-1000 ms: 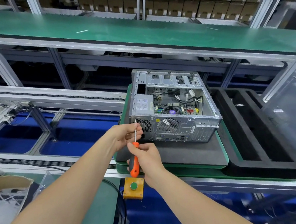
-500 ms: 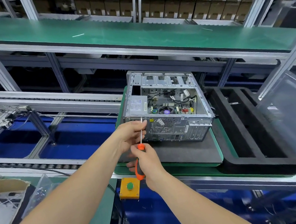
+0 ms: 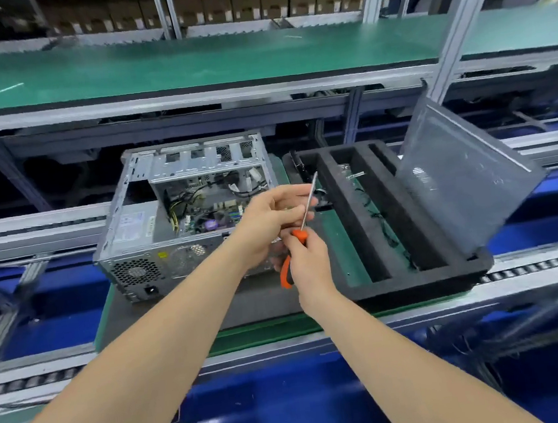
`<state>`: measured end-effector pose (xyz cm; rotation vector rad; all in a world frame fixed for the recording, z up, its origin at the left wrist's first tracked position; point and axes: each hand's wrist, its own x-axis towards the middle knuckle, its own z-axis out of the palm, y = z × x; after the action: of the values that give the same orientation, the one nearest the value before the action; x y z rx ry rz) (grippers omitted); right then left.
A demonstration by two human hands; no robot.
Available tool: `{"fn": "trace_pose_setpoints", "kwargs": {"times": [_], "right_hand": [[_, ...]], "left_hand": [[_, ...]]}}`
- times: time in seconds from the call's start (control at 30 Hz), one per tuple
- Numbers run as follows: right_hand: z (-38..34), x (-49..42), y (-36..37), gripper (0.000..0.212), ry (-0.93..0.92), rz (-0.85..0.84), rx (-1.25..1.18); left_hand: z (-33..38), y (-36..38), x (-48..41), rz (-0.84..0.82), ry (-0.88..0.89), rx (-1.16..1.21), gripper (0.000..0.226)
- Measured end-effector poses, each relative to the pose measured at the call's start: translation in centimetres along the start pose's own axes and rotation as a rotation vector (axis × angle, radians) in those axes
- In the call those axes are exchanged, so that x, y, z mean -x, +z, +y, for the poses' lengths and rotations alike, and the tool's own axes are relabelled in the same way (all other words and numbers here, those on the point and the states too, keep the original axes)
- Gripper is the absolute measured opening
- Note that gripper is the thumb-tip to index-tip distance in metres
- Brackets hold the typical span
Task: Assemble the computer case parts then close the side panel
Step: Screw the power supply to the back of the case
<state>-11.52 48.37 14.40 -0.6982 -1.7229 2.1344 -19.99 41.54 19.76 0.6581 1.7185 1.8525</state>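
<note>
The computer case [image 3: 182, 221] was laid on its side with the open face turned upward, so that the boards, cables and power supply inside were exposed. Its rear, with fan grilles and a power socket, was turned toward the viewer. The case was set on a dark mat [image 3: 263, 302], which was carried by a green pallet [image 3: 266, 335] on the roller conveyor [image 3: 535, 267].

A screwdriver [image 3: 299, 234] with an orange handle was held in the air at the right-hand end of the case, its shaft tilted up and to the right. The tip was raised just past the case's right side and touched nothing. The right hand [image 3: 310, 263] was closed round the orange handle, in front of the case's near right corner. The left hand [image 3: 268, 219] was curled on the metal shaft, which was pinched between thumb and fingers, above that same corner. Whether the two hands touched each other could not be told.

Just right of the case, a black foam tray [image 3: 416, 286] with long slots was placed. A grey panel [image 3: 466, 174] was propped in the tray at the end farthest from the case, tilted and leaning away from it. Above and behind the case a green shelf [image 3: 220, 59] was seen, with blurred cartons [image 3: 215, 8] stacked beyond it.
</note>
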Motion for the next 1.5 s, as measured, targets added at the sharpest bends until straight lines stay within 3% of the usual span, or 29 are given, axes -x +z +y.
{"fn": "trace_pose_setpoints", "kwargs": {"times": [0.23, 0.33, 0.47, 0.7, 0.9, 1.13, 1.23, 1.37, 1.5], "right_hand": [[-1.0, -8.9, -13.7, 0.024, -0.009, 0.105, 0.264], [-0.6, -12.4, -18.8, 0.012, 0.006, 0.132, 0.344], [1.4, -15.2, -23.4, 0.007, 0.049, 0.106, 0.399], [5.0, -16.5, -26.0, 0.004, 0.032, -0.016, 0.475], [5.8, -17.2, -26.9, 0.015, 0.065, -0.038, 0.433], [6.3, -17.5, -27.2, 0.014, 0.064, -0.05, 0.386], [6.3, -17.5, -27.1, 0.014, 0.071, -0.048, 0.39], [5.8, -17.8, -26.8, 0.013, 0.089, -0.044, 0.43], [4.4, -18.0, -26.1, 0.009, 0.098, -0.073, 0.444]], "left_hand": [[-4.3, 9.7, -9.4, 0.007, -0.04, -0.228, 0.034], [-7.3, 11.8, -12.4, 0.039, -0.138, -0.357, 0.03], [-11.8, 12.8, -14.4, 0.036, -0.248, -0.836, 0.026], [-18.1, 14.5, -15.9, -0.3, -0.467, -1.572, 0.031], [-20.2, 15.3, -16.2, -0.347, -0.435, -1.876, 0.031], [-21.2, 15.4, -16.8, -0.41, -0.485, -1.923, 0.037], [-20.4, 15.4, -17.5, -0.372, -0.538, -1.763, 0.034], [-17.4, 14.4, -19.1, -0.141, -0.528, -1.402, 0.01], [-14.4, 13.4, -19.5, 0.128, -0.427, -1.053, 0.009]]}}
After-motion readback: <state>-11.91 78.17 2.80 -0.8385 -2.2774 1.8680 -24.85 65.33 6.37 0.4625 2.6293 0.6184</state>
